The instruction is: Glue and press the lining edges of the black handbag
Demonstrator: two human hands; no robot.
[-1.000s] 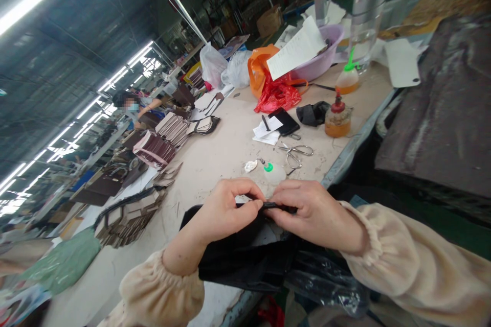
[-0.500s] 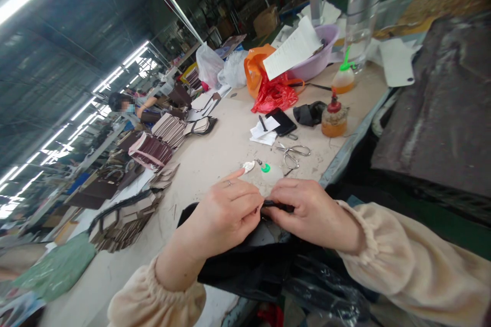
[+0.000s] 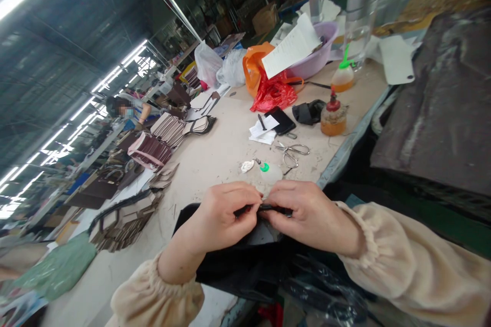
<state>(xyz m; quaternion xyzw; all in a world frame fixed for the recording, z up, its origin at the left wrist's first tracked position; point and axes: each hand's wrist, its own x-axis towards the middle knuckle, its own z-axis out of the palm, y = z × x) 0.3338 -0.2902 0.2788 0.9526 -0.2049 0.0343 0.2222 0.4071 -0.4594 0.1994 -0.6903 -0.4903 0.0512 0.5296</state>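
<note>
A black material piece (image 3: 238, 265) lies over the table's front edge, below and between my hands. My left hand (image 3: 226, 214) pinches its raised edge with fingers bent and pressed together. Close on the right, my right hand (image 3: 301, 209) grips the same dark edge between thumb and fingers. The fingertips of both hands nearly touch. Just beyond them stand a small bottle with a green cap (image 3: 268, 171) and a small white piece (image 3: 247, 166). A pair of scissors (image 3: 293, 150) rests behind my right hand.
Stacks of cut pieces (image 3: 126, 219) line the left of the table (image 3: 215, 158). Farther back are a black phone (image 3: 281, 120), a red bag (image 3: 274, 93), a purple basin (image 3: 318, 59) and bottles with orange liquid (image 3: 333, 121). A person (image 3: 132, 107) is at the far left.
My left hand's raised finger has come down and closed with the others on the black edge. My right hand has barely moved. The far person's head and arm have shifted.
</note>
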